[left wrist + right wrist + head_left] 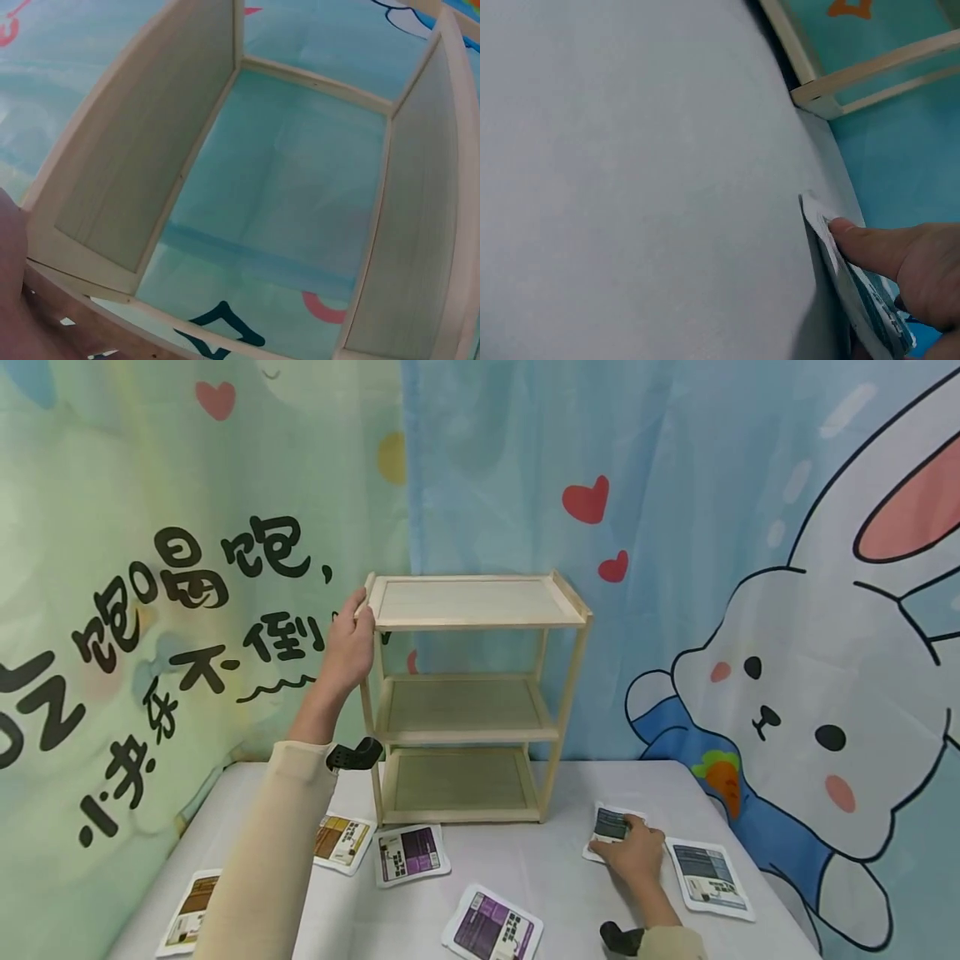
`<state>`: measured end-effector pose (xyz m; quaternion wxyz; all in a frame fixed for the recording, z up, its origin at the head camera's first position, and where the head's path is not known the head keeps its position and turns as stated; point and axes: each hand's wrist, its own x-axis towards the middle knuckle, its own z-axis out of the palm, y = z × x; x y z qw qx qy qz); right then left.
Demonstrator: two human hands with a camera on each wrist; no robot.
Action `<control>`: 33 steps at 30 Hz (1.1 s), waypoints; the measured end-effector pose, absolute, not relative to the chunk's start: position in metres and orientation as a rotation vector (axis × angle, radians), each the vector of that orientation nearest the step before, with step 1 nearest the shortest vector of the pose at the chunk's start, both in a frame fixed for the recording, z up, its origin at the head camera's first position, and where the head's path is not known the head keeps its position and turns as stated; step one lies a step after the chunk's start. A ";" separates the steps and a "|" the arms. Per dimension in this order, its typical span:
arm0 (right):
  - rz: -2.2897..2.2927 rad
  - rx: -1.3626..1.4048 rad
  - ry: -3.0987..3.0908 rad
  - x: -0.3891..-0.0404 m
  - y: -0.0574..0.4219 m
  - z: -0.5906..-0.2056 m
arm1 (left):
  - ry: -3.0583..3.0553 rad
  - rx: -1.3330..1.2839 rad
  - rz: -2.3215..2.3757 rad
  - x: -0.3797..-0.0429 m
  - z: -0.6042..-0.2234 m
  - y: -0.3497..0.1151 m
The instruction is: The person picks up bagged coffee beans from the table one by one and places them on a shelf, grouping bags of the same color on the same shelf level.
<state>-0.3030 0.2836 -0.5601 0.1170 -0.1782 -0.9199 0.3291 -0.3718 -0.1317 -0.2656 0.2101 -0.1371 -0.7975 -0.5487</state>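
A three-tier wooden shelf (467, 708) stands at the back of the table. My left hand (349, 647) grips its upper left corner; in the left wrist view only part of that hand (11, 274) shows beside the frame. On the right, my right hand (636, 857) pinches a flat white packet with a dark grey-green label (611, 827) between thumb and fingers. The right wrist view has this packet (851, 289) tilted up on its edge close over the tabletop, the thumb (866, 247) pressed on its face. The fingers behind it are mostly hidden.
Beside the right hand lies a packet with a grey-blue label (708, 878). Two purple-labelled packets (411, 855) (492, 928), a yellow-brown one (343, 842) and a brown one (190, 912) lie on the white table (570, 893). A printed curtain (487, 460) hangs behind.
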 end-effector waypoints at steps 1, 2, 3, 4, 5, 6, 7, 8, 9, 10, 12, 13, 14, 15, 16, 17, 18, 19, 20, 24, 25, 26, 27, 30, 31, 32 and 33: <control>0.986 -0.518 -2.695 -0.302 0.284 -0.559 | -2.211 -0.378 -1.528 -0.371 -0.266 -0.131; 0.999 -0.511 -2.706 -0.302 0.284 -0.559 | -2.205 -0.375 -1.529 -0.371 -0.266 -0.130; 1.010 -0.503 -2.718 -0.302 0.284 -0.559 | -2.199 -0.373 -1.532 -0.371 -0.267 -0.130; 1.026 -0.497 -2.729 -0.302 0.285 -0.560 | -2.195 -0.374 -1.532 -0.372 -0.267 -0.130; 1.044 -0.489 -2.736 -0.301 0.285 -0.561 | -2.190 -0.377 -1.532 -0.372 -0.268 -0.129; 1.060 -0.478 -2.739 -0.302 0.285 -0.561 | -2.183 -0.382 -1.533 -0.372 -0.268 -0.129; 1.076 -0.465 -2.741 -0.301 0.286 -0.561 | -2.176 -0.389 -1.534 -0.372 -0.269 -0.129; 1.093 -0.452 -2.741 -0.301 0.286 -0.561 | -2.168 -0.398 -1.535 -0.372 -0.268 -0.129; 1.108 -0.437 -2.739 -0.301 0.285 -0.560 | -2.162 -0.404 -1.534 -0.373 -0.268 -0.128; 1.121 -0.423 -2.737 -0.301 0.285 -0.559 | -2.153 -0.411 -1.532 -0.373 -0.267 -0.128; 1.133 -0.395 -2.734 -0.300 0.283 -0.555 | -2.145 -0.417 -1.530 -0.373 -0.265 -0.127; 1.135 -0.383 -2.733 -0.299 0.282 -0.553 | -2.146 -0.414 -1.524 -0.372 -0.264 -0.127; 1.132 -0.366 -2.730 -0.297 0.281 -0.550 | -2.146 -0.412 -1.521 -0.373 -0.263 -0.127; 1.131 -0.347 -2.722 -0.296 0.280 -0.546 | -2.146 -0.410 -1.518 -0.373 -0.262 -0.126; 1.130 -0.326 -2.710 -0.295 0.279 -0.542 | -2.143 -0.409 -1.517 -0.374 -0.260 -0.126; 1.125 -0.304 -2.695 -0.293 0.277 -0.538 | -2.144 -0.409 -1.519 -0.374 -0.259 -0.126; 1.131 -0.289 -2.679 -0.291 0.276 -0.534 | -2.142 -0.408 -1.520 -0.375 -0.259 -0.126; 1.134 -0.273 -2.665 -0.289 0.275 -0.529 | -2.141 -0.405 -1.525 -0.376 -0.258 -0.126; 1.140 -0.261 -2.656 -0.288 0.273 -0.524 | -2.140 -0.399 -1.530 -0.377 -0.258 -0.126; 1.176 -0.269 -2.661 -0.278 0.267 -0.508 | -2.155 -0.353 -1.542 -0.377 -0.264 -0.126; 1.180 -0.271 -2.668 -0.275 0.265 -0.504 | -2.160 -0.340 -1.542 -0.376 -0.265 -0.126; 1.185 -0.269 -2.674 -0.272 0.263 -0.500 | -2.160 -0.337 -1.544 -0.376 -0.267 -0.127; 1.191 -0.267 -2.675 -0.269 0.261 -0.496 | -2.155 -0.339 -1.548 -0.376 -0.268 -0.127; 1.199 -0.235 -2.669 -0.262 0.253 -0.481 | -2.130 -0.352 -1.557 -0.375 -0.270 -0.127; 1.197 -0.220 -2.665 -0.258 0.251 -0.476 | -2.120 -0.358 -1.559 -0.375 -0.270 -0.126; 1.194 -0.203 -2.662 -0.255 0.249 -0.470 | -2.110 -0.363 -1.566 -0.374 -0.270 -0.125; 1.192 -0.188 -2.659 -0.252 0.247 -0.465 | -2.108 -0.360 -1.565 -0.374 -0.271 -0.124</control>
